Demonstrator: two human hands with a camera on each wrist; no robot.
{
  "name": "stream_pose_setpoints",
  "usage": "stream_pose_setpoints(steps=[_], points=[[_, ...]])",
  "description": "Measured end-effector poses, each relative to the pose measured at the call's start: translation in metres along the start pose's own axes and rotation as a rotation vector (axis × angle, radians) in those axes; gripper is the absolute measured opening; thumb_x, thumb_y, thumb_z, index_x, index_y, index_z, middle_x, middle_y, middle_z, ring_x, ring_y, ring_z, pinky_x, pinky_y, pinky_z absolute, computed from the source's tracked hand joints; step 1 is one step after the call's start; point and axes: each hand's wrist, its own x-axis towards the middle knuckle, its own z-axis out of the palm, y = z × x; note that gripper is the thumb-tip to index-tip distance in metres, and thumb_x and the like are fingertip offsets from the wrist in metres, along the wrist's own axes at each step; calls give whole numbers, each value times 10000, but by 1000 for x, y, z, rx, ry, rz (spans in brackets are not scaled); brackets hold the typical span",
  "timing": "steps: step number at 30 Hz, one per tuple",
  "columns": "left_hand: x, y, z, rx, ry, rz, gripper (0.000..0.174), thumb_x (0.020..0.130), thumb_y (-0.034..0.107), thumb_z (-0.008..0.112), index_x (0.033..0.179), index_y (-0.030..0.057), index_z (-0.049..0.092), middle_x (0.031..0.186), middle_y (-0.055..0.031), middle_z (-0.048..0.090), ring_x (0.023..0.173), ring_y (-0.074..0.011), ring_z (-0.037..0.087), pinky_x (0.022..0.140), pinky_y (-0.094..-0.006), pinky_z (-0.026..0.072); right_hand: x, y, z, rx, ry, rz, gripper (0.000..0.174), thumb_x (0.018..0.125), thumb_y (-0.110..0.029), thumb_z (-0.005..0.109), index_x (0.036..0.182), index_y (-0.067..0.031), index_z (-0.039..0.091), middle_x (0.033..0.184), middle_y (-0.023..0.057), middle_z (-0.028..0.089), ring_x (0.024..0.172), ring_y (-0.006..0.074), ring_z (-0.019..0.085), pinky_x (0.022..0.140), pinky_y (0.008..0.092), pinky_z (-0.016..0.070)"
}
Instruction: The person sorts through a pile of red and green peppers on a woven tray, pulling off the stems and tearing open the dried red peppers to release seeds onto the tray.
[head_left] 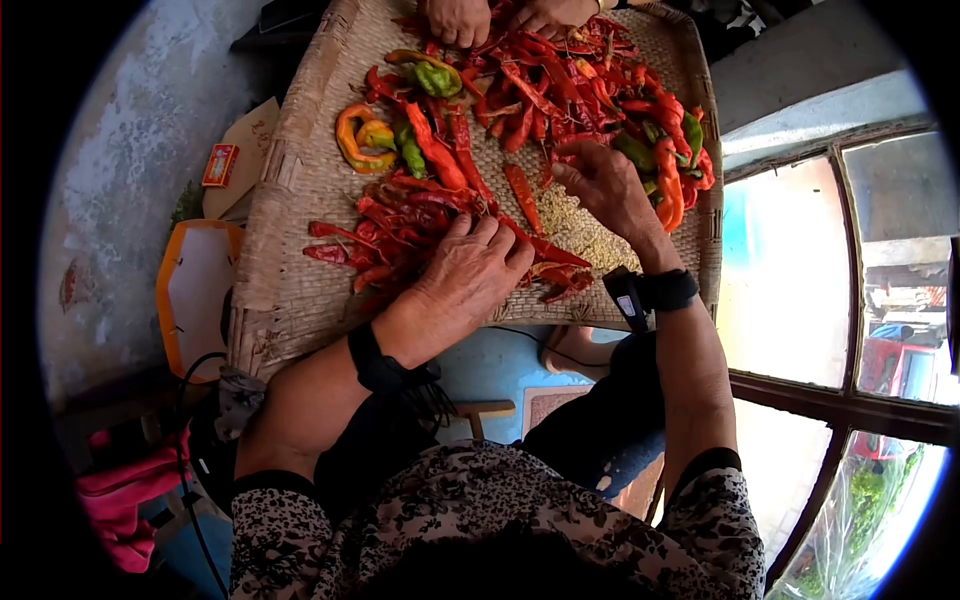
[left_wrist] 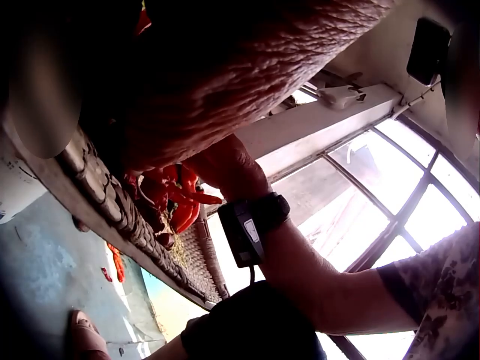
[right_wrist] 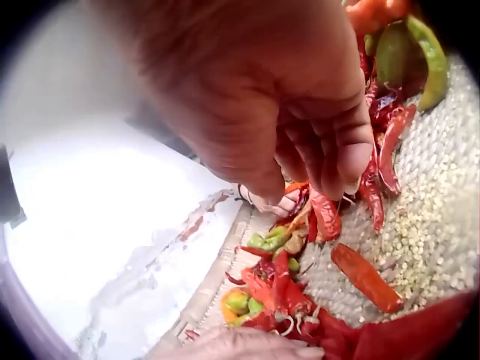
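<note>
It works best if the left hand (head_left: 450, 290), loosely open on the peppers (head_left: 405, 215) in the tray (head_left: 265, 240), presses lightly while the right hand (head_left: 605, 185), half-open and seemingly empty, picks singly, clear of the seeds (head_left: 580, 225).

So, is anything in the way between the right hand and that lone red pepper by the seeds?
Nothing visible blocks the way: the lone red pepper lies uncovered, and the wrinkled peppers under the fingers of the right hand lie low on the tray.
</note>
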Motion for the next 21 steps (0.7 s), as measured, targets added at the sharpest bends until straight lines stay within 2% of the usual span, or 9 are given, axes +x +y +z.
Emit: stream_pose_setpoints(steps=[2,5,7,11,14,16,18,20,21], points=[[0,0,-2,-14,-5,-3,469,767,67,607,1231,27,558,1055,-138,541,1044,-282,500,955,-430,404,-6,2,28,-163,-33,-71,284,844,-244,709,941,5,616,764,151,632,705,255,638,622,372,493],[0,0,-1,-36,-6,-12,466,762,68,607,1224,30,560,1053,-131,542,1042,-276,500,955,-426,405,-8,7,45,-316,12,-180,276,824,-232,712,906,8,600,757,170,632,712,316,640,620,405,493],[0,-1,-1,-40,-1,-15,464,760,69,607,1220,31,562,1057,-128,542,1042,-274,499,955,-423,405,-6,3,46,-306,-58,-45,266,827,-238,702,893,-1,599,745,182,633,707,347,635,626,427,494],[-1,-1,0,-6,3,-5,461,758,69,608,1216,35,564,1063,-126,544,1046,-272,498,960,-420,404,-6,5,50,-336,-46,-21,269,831,-253,700,835,-3,601,718,184,625,688,346,638,621,437,494],[0,0,-3,-1,-4,-6,463,758,70,608,1218,37,564,1064,-130,545,1052,-274,497,961,-423,405,-5,-10,37,-370,-60,-88,276,832,-259,704,780,-6,608,667,169,606,621,316,612,584,414,480],[0,0,-3,3,-18,-9,465,758,72,608,1219,37,565,1063,-133,546,1056,-277,497,960,-426,406,-4,-15,22,-326,-167,30,273,853,-237,682,744,-1,598,620,145,573,550,262,555,536,376,449],[0,-1,1,49,-13,7,480,749,79,617,1224,34,564,1041,-132,549,1049,-279,499,945,-433,411,-4,-15,5,-250,-114,-59,219,900,-153,603,739,-7,580,614,85,578,529,159,519,503,323,423],[0,-1,2,48,-4,-3,484,741,80,623,1219,33,566,1033,-130,551,1046,-280,500,934,-430,415,7,-6,-17,156,-119,92,152,912,-155,611,936,-7,630,747,62,646,621,121,571,549,283,464],[0,0,2,44,3,-4,488,733,82,630,1215,33,569,1024,-128,552,1043,-280,501,922,-427,418,12,-15,-19,425,141,109,231,918,-171,617,1075,-2,595,822,73,656,680,114,592,588,269,485]])
